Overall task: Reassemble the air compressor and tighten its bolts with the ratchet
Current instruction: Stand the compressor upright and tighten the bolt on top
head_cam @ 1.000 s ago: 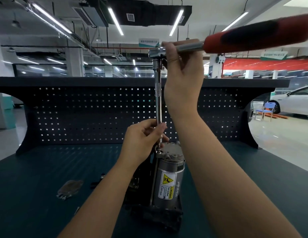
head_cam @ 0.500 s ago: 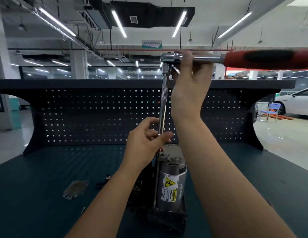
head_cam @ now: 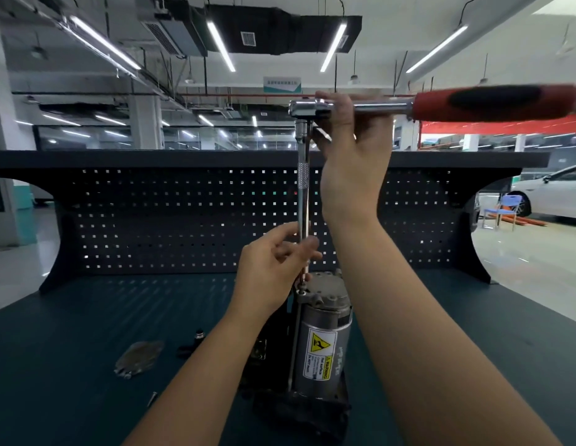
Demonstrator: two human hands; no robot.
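Note:
The air compressor (head_cam: 322, 342) stands upright on the dark bench, a silver cylinder with a yellow warning label and a grey cast head on top. A long extension bar (head_cam: 302, 201) rises vertically from a bolt at the head's left edge to the ratchet (head_cam: 473, 104), whose red and black handle points right. My right hand (head_cam: 351, 156) grips the ratchet's steel neck just behind its head. My left hand (head_cam: 273, 265) pinches the lower end of the extension bar just above the compressor.
A flat grey gasket-like part (head_cam: 138, 357) lies on the bench (head_cam: 71, 333) at the left, with a small black fitting (head_cam: 193, 342) and a loose screw (head_cam: 152, 397) near it. A perforated back panel (head_cam: 183, 220) closes the bench's far side.
The ratchet handle has dropped from a raised tilt to level, and the bar now stands straight over the bolt. My left hand stays on the bar's lower end.

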